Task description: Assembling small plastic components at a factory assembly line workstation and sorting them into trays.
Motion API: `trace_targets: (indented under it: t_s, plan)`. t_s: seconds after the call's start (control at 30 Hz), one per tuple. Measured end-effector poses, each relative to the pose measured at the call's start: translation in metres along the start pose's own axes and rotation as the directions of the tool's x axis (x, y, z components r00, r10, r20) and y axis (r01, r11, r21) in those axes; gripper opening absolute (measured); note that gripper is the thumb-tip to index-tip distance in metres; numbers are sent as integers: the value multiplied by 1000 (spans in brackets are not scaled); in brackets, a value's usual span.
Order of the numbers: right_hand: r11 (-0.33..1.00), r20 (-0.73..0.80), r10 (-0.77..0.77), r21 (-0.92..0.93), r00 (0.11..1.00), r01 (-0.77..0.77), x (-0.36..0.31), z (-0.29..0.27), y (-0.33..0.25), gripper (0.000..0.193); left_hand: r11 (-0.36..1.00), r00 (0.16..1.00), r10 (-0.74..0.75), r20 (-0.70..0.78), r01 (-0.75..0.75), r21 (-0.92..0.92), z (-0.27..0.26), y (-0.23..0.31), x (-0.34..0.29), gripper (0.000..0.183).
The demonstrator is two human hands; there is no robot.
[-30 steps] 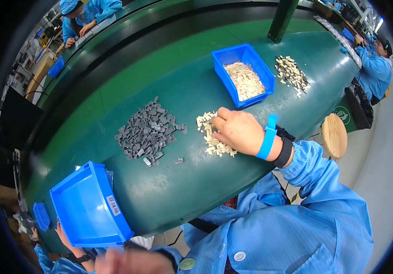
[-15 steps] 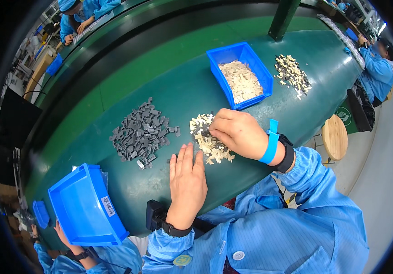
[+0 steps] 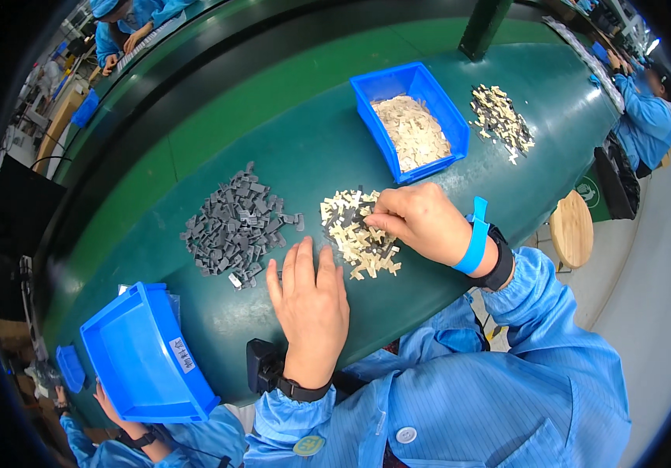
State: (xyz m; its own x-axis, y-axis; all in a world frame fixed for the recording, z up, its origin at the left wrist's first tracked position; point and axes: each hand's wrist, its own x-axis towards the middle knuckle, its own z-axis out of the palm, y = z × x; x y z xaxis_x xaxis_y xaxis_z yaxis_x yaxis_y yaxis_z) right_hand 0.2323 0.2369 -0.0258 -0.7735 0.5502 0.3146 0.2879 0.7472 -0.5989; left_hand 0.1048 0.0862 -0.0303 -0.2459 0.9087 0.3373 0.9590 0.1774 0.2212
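Observation:
My right hand is over the upper right edge of a pile of small cream and dark pieces. Its thumb and index finger are pinched together; whatever lies between them is too small to make out. Palm down, my left hand rests on the green table with its fingers apart, holding nothing. Its fingertips lie between that mixed pile and a heap of small dark grey plastic parts to the left.
A blue bin of flat cream pieces stands beyond my right hand, with another mixed pile to its right. At the lower left a co-worker's hand touches a blue tray. A dark green post rises at the far side. A round wooden stool stands at right.
My left hand has spread its fingers and shifted slightly left. My right hand has moved a little to the right, its pinched fingertips drawn back from the middle of the mixed pile.

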Motion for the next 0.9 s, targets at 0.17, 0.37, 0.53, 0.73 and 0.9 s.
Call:
trace_targets:
  t_s: [0.17, 0.37, 0.53, 0.73, 0.9]
  plan:
    - [998, -51, -7, -55, 999, 4, -1, -3, 0, 21, 899, 997, -57, -60, 25, -437, 0, 10, 12, 30]
    - [999, -117, 32, -16, 993, -35, -4, -7, 1, 24, 544, 967, -196, 165, 248, -802, 4, 12, 23, 28]
    - [997, -166, 28, 79, 986, -15, -3, -12, -10, 22, 171, 881, -230, 414, 455, -874, 13, 17, 29, 28]
    - [984, -178, 6, 177, 984, 27, -2, -8, -5, 13, -83, 868, -153, 472, 465, -882, 15, 23, 40, 22]
    - [964, -196, -265, -66, 944, 257, -13, -12, 6, 8, -56, 857, -134, 497, 494, -868, 12, 31, 44, 21]
